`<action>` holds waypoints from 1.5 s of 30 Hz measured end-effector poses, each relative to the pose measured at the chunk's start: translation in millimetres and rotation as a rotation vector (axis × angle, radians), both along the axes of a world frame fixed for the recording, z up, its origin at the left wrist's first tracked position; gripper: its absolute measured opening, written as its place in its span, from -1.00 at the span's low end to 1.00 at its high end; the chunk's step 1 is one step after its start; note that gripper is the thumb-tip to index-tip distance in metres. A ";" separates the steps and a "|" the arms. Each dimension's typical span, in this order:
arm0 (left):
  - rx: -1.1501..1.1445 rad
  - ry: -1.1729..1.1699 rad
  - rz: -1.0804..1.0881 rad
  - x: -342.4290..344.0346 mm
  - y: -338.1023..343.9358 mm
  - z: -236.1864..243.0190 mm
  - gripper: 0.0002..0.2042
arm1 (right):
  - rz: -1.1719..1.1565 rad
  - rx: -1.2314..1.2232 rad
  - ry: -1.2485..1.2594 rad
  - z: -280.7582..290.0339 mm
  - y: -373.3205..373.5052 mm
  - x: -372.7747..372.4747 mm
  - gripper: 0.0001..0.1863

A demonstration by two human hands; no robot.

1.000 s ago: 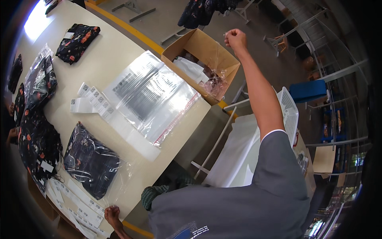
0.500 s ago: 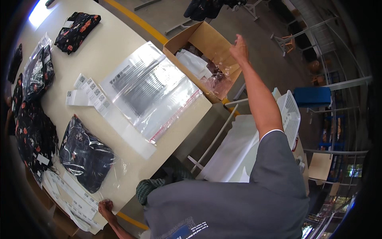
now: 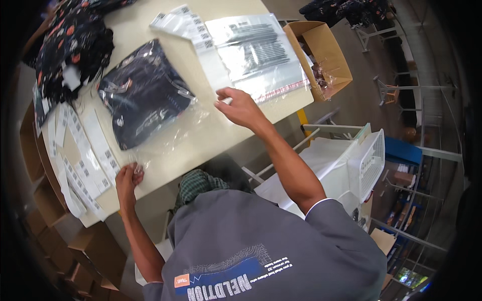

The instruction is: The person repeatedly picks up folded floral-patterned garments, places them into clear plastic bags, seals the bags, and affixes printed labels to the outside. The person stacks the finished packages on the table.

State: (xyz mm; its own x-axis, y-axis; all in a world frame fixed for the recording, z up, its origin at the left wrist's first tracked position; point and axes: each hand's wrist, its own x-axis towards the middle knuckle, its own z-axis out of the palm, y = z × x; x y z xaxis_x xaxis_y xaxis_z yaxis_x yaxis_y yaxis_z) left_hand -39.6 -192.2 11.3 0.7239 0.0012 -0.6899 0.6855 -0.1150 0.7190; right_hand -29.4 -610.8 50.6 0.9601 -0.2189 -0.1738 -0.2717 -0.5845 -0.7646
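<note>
A dark floral garment lies folded in a clear plastic bag (image 3: 145, 98) on the table, its loose transparent end spread toward me. At the near edge my left hand (image 3: 129, 178) is closed with a corner of that bag pinched in its fingertips. My right hand (image 3: 241, 108) hovers past the bag's other side, thumb and fingers apart, with nothing seen in it. Beyond it is a stack of flat clear bags (image 3: 256, 47) with a red-marked edge. A white label strip (image 3: 213, 65) runs beside the stack.
More floral garments (image 3: 75, 45) are heaped at the left, above several white label strips (image 3: 83, 150). An open cardboard box (image 3: 326, 55) with plastic scraps stands off the table's right end. A white basket (image 3: 369, 158) is at the right; cartons (image 3: 95, 246) are at lower left.
My right hand has come back from over the cardboard box to above the table, near the bagged garment. My left hand stays at the bag's corner. The view has shifted.
</note>
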 end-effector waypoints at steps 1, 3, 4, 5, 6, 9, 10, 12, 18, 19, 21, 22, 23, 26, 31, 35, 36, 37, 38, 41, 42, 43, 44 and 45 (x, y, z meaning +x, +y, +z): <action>0.034 0.006 -0.005 3.5 0.1 -2.3 -0.73 | 0.006 -0.110 -0.007 -6.3 17.2 5.3 -0.59; 0.008 0.044 0.030 8.6 -0.2 -1.9 -0.76 | 0.022 -0.163 0.142 -24.6 33.9 17.1 -0.64; -0.005 0.058 0.049 11.1 2.1 -1.4 -0.77 | 0.054 -0.186 0.253 -31.0 38.6 22.7 -0.65; -0.001 0.055 0.039 13.9 6.5 -5.8 -0.78 | 0.090 -0.212 0.360 -36.9 42.4 30.3 -0.67; 0.004 0.057 0.031 12.7 11.6 -13.3 -0.79 | 0.068 -0.229 0.398 -42.4 44.7 32.9 -0.72; 0.005 0.042 0.050 11.3 18.5 -22.3 -0.82 | 0.007 -0.193 0.324 -51.1 38.1 28.5 -0.74; 0.001 0.030 0.058 10.8 20.1 -21.5 -0.82 | -0.006 -0.194 0.329 -49.9 35.3 26.5 -0.76; -0.036 0.004 0.109 7.9 17.7 -15.4 -0.81 | -0.041 -0.087 0.386 -41.8 38.2 21.8 -0.77; -0.023 0.032 0.139 -3.4 21.7 -18.0 -0.81 | -0.119 0.337 0.362 -34.6 39.1 1.3 -0.86; -0.031 0.036 0.158 -5.7 22.8 -19.4 -0.82 | -0.137 0.421 0.378 -33.5 37.0 -0.5 -0.87; -0.144 0.005 0.210 -13.2 28.4 -20.6 -0.81 | -0.178 0.591 0.419 -26.1 37.6 -4.3 -0.85; -0.155 -0.005 0.253 -18.4 27.9 -21.9 -0.79 | -0.197 0.607 0.423 -22.3 39.3 -7.7 -0.78; -0.169 -0.019 0.285 -18.6 23.2 -15.7 -0.76 | -0.200 0.658 0.354 -24.6 39.1 -12.3 -0.77; -0.212 -0.072 0.275 -24.4 22.2 -12.1 -0.78 | -0.212 0.798 0.206 -33.5 38.0 -22.9 -0.82; -0.460 -0.179 0.177 -32.5 39.5 -23.5 -0.85 | -0.160 1.042 0.211 -43.5 29.6 -33.8 -0.81; -0.529 -0.125 0.162 -23.3 44.1 -18.2 -0.82 | -0.149 1.008 0.161 -55.2 26.6 -35.5 -0.75; -0.522 -0.156 0.173 -23.4 44.3 -22.8 -0.82 | -0.156 1.029 0.132 -55.7 27.9 -35.1 -0.75; -0.516 -0.188 0.184 -24.1 43.9 -29.3 -0.82 | -0.142 1.024 0.111 -58.6 29.4 -33.8 -0.76; -0.516 -0.216 0.188 -22.7 40.4 -30.4 -0.82 | -0.137 1.012 0.087 -61.2 28.6 -34.5 -0.77; -0.472 -0.278 0.218 -23.5 34.1 -30.7 -0.85 | -0.165 0.912 0.013 -65.4 30.1 -36.0 -0.82; -0.410 -0.310 0.205 -22.9 33.2 -32.3 -0.87 | -0.182 0.869 -0.010 -65.1 34.4 -36.4 -0.83; -0.347 -0.343 0.193 -21.8 31.5 -35.5 -0.90 | -0.154 0.759 -0.118 -64.5 38.5 -37.2 -0.85; -0.282 -0.378 0.180 -20.1 30.8 -36.1 -0.92 | -0.124 0.649 -0.226 -59.0 46.2 -35.8 -0.87; -0.259 -0.431 0.189 -19.5 30.4 -36.4 -0.94 | -0.095 0.538 -0.333 -53.6 54.3 -34.7 -0.88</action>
State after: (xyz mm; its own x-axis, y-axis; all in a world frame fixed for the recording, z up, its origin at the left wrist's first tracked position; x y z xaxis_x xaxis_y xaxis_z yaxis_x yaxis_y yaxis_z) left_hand -59.1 -161.8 -25.2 0.9451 0.0276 -0.3255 0.3137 0.2006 0.9281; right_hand -64.1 -556.6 -3.0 0.9624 -0.2706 0.0215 -0.0004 -0.0806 -0.9967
